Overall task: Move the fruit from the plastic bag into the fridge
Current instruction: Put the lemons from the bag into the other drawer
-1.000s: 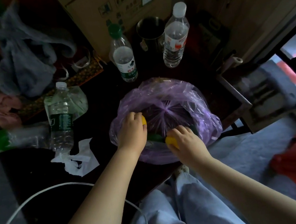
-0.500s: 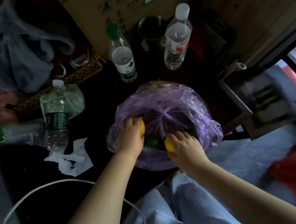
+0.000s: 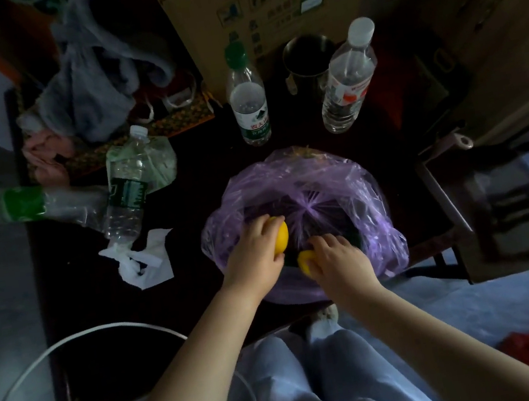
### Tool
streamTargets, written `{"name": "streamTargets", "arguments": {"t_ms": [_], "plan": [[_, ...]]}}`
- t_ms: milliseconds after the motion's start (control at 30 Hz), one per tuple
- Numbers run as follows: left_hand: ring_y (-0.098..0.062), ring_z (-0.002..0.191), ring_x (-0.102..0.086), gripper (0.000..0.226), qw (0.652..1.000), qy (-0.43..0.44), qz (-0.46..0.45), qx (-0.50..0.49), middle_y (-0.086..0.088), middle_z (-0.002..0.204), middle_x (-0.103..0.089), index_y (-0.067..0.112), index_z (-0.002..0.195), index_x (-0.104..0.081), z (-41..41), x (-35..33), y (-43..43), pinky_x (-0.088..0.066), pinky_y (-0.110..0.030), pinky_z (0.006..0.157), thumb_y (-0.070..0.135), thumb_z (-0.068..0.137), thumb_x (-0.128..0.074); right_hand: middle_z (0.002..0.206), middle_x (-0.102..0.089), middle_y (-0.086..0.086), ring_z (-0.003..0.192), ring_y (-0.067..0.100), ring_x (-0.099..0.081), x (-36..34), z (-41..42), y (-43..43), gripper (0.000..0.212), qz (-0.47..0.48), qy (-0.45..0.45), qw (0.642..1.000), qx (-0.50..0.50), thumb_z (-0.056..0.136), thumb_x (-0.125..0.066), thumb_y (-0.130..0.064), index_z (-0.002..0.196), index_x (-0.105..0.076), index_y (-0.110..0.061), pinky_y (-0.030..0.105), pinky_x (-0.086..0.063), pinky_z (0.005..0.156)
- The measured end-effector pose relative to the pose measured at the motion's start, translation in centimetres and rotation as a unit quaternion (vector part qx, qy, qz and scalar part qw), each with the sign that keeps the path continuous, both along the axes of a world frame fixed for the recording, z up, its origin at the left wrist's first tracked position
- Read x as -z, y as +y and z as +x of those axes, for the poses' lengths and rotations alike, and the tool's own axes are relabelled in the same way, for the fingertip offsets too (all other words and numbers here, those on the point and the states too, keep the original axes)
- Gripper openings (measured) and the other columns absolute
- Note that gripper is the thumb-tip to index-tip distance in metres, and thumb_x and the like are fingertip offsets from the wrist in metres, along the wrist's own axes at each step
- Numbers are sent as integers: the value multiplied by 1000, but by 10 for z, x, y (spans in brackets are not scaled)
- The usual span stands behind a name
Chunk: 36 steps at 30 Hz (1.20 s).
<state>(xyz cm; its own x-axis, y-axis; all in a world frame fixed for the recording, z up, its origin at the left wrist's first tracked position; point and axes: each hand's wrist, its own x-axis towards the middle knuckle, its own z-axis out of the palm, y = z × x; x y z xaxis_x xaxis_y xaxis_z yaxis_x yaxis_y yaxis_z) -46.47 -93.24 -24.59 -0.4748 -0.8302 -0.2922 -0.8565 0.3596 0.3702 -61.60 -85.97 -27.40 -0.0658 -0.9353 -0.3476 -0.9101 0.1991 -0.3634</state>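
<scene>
On the dark counter (image 3: 100,313), near its front edge, sits the purple bag (image 3: 351,186), mouth open. Inside it the left hand (image 3: 254,254) has its fingers curled round a yellow fruit (image 3: 281,237). Just beside it the right hand (image 3: 342,261) grips a second fruit (image 3: 304,260), also yellow (mostly hidden under the fingers). Both fruits are in the bag, close but apart. Behind the bag stand a green-cap bottle (image 3: 248,105) and a white-cap bottle (image 3: 348,79), with a cup (image 3: 306,55) between them. A tissue (image 3: 145,264) lies left of the bag.
</scene>
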Motion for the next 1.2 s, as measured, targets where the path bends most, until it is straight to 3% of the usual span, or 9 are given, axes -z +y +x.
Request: {"name": "streamTargets", "arguments": {"t_ms": [267, 433, 600, 700, 967, 1067, 1200], "plan": [[-21, 133, -34, 63, 1000, 3, 1, -31, 2, 146, -31, 26, 142, -32, -4, 0, 10, -43, -33, 95, 21, 86, -62, 119, -56, 2, 109, 23, -53, 2, -3, 5, 52, 33, 31, 995, -87, 85, -54, -52, 123, -47, -18, 31, -43, 81], [-22, 130, -40, 63, 999, 29, -10, -40, 3, 148, -30, 26, 141, -33, -3, -12, 10, -45, -35, 95, 19, 86, -62, 121, -52, 3, 114, 25, -49, -9, -10, -3, 52, -19, -26, 999, -17, 84, -59, -47, 126, -47, -18, 38, -49, 80], [-23, 131, -39, 64, 993, 103, -51, -24, 0, 146, -35, 22, 139, -40, -11, -50, 1, -43, -35, 99, 11, 82, -65, 117, -53, 9, 106, 33, -52, -46, -19, -14, 46, -137, -74, 986, 67, 81, -65, -36, 119, -52, -14, 39, -45, 77], [-20, 130, -39, 63, 985, 151, -85, -3, -1, 143, -38, 19, 137, -44, -19, -85, -5, -35, -23, 97, 7, 79, -66, 117, -53, 10, 101, 35, -55, -82, -22, -15, 44, -216, -84, 966, 113, 80, -69, -29, 119, -55, -14, 37, -44, 73], [-6, 128, -35, 65, 948, 285, -77, 114, 6, 141, -36, 23, 136, -44, -25, -161, 12, -27, -1, 93, 3, 78, -67, 124, -49, 2, 111, 26, -52, -171, -8, 44, 57, -367, -51, 903, 217, 76, -73, -19, 128, -50, -21, 40, -49, 85], [-6, 129, -34, 64, 930, 310, -85, 177, 7, 141, -36, 23, 136, -44, -15, -182, 34, -34, -12, 100, 4, 79, -66, 124, -50, 3, 111, 25, -51, -194, 17, 84, 56, -401, -18, 874, 273, 75, -73, -19, 127, -53, -19, 31, -44, 86], [-10, 127, -38, 63, 905, 335, -73, 252, 5, 139, -38, 24, 134, -46, 8, -205, 72, -39, -25, 100, 3, 78, -64, 124, -52, 2, 109, 24, -52, -214, 58, 139, 55, -431, 14, 833, 346, 75, -75, -18, 126, -54, -19, 31, -46, 84]]}}
